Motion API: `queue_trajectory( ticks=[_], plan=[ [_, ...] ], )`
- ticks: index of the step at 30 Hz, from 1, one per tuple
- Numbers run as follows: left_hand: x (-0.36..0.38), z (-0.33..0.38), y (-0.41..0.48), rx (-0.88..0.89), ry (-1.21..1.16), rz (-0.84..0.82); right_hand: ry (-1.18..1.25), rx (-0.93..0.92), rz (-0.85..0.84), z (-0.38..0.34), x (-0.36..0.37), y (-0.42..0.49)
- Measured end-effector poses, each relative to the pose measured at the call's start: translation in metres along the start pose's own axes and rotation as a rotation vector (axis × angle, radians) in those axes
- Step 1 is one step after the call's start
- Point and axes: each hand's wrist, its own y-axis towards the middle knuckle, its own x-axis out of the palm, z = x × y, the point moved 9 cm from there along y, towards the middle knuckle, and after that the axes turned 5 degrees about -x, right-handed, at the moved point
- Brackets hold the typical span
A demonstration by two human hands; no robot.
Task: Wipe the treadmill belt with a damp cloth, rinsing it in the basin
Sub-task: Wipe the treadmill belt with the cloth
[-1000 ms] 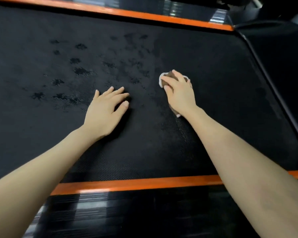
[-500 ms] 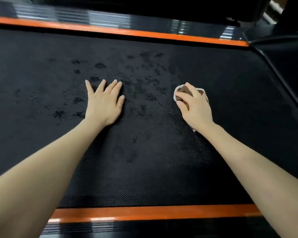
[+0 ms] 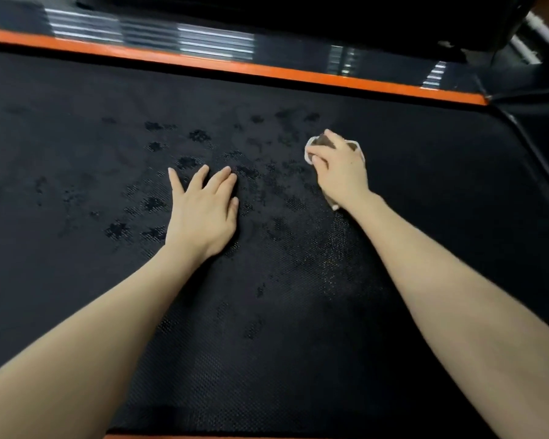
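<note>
Head camera looks down at a black treadmill belt [image 3: 292,315] with an orange strip [image 3: 267,69] along its far edge. The left hand [image 3: 203,210] lies flat on the belt, and its fingers [image 3: 217,180] are straight and spread a little, holding nothing. The right hand [image 3: 339,174] is farther up and to the right. Its fingers are curled over a small brown cloth [image 3: 324,141] with a white edge, pressing it down on the belt. Dark wet spots [image 3: 152,204] dot the belt around and to the left of the left hand. Shiny stripes on the side rail [image 3: 216,42] beyond the orange strip are too blurry to read.
</note>
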Motion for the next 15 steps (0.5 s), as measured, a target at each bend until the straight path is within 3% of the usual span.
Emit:
queue_trajectory(
  ticks=[3, 6, 8, 11, 15],
  plan=[
    [-0.002, 0.001, 0.000, 0.000, -0.010, -0.004, 0.086, -0.296, 0.001, -0.070, 0.010, -0.040],
    [0.000, 0.001, -0.001, 0.005, -0.025, -0.013, 0.187, -0.528, -0.188, -0.094, 0.017, -0.075],
    [0.001, -0.001, 0.000, 0.007, -0.021, -0.006, 0.130, -0.464, -0.194, -0.068, 0.014, -0.046],
    [0.001, -0.001, 0.000, 0.002, -0.017, -0.005, 0.066, -0.125, -0.069, -0.020, 0.007, 0.004],
    [-0.010, 0.001, 0.003, -0.008, -0.012, 0.021, 0.051, -0.068, -0.033, -0.015, 0.012, 0.014]
  ],
)
